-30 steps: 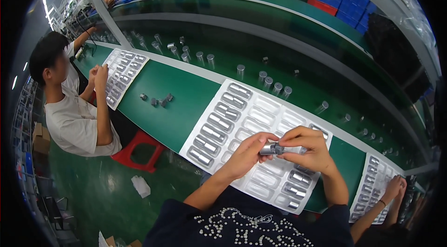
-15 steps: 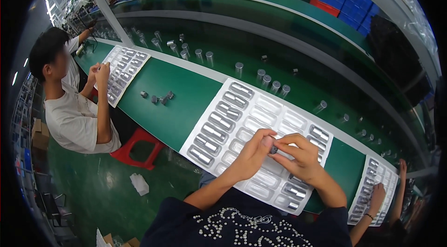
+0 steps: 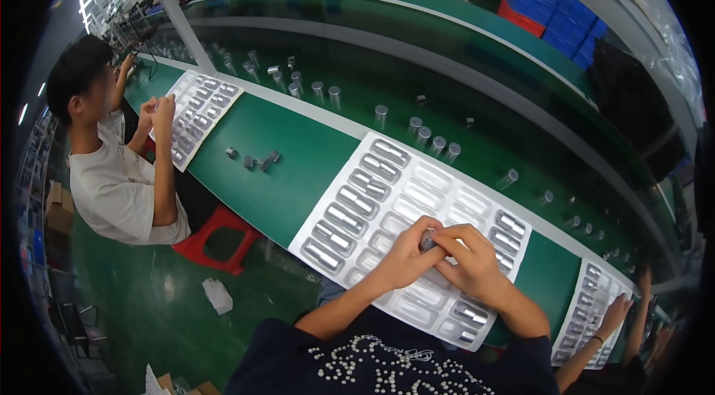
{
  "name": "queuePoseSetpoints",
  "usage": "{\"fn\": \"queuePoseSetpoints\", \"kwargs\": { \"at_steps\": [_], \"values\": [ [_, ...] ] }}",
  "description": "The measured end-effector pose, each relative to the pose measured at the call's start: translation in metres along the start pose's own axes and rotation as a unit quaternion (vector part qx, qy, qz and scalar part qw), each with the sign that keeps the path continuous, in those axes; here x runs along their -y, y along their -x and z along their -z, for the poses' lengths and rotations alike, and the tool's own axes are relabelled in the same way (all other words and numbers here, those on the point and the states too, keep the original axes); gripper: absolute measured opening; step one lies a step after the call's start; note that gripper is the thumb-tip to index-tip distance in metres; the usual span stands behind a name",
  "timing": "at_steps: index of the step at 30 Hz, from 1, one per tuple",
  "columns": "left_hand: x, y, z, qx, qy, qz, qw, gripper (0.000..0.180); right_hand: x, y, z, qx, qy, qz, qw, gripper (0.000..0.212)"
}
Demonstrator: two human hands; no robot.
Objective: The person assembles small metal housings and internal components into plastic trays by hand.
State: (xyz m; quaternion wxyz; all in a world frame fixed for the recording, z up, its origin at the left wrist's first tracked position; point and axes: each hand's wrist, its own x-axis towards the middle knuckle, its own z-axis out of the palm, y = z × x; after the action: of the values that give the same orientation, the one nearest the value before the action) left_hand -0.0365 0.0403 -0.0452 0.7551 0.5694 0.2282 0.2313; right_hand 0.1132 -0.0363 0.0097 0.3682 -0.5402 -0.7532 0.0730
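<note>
A small, dark grey, rounded part is pinched between the fingertips of both my hands. My left hand grips it from the left, and my right hand closes around it from the right, hiding most of it. Below them lies a white moulded plastic tray. Silver metal cylinders lie in its left-hand pockets, and more fill pockets along its right side. Several middle pockets hold nothing; my hands cover some others.
Several small metal parts lie loose on the green table left of the tray. Upright silver cylinders stand on the green belt beyond a pale rail. Co-workers handle similar trays on the left and right.
Both hands have lowered slightly and drawn closer together around the small part, the right fingers now covering more of it. The whole view has shifted a little.
</note>
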Motion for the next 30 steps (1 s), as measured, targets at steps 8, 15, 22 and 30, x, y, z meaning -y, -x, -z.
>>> {"fn": "queuePoseSetpoints", "kwargs": {
  "at_steps": [8,15,22,30],
  "values": [
    [-0.062,0.03,0.087,-0.076,-0.469,-0.157,0.866,0.04,-0.156,-0.034,0.036,0.008,0.152,-0.254,0.955,0.039],
    [-0.076,0.103,0.151,-0.003,-0.491,-0.025,0.871,0.03,-0.187,-0.082,0.023,0.097,0.073,-0.258,0.958,0.041],
    [-0.052,0.109,0.162,0.06,-0.481,-0.051,0.873,0.027,-0.309,-0.117,-0.008,0.149,0.112,-0.142,0.972,0.042],
    [-0.054,0.096,0.174,0.082,-0.441,-0.054,0.892,0.034,-0.288,-0.099,-0.001,-0.065,0.004,-0.296,0.953,0.027]
  ]
}}
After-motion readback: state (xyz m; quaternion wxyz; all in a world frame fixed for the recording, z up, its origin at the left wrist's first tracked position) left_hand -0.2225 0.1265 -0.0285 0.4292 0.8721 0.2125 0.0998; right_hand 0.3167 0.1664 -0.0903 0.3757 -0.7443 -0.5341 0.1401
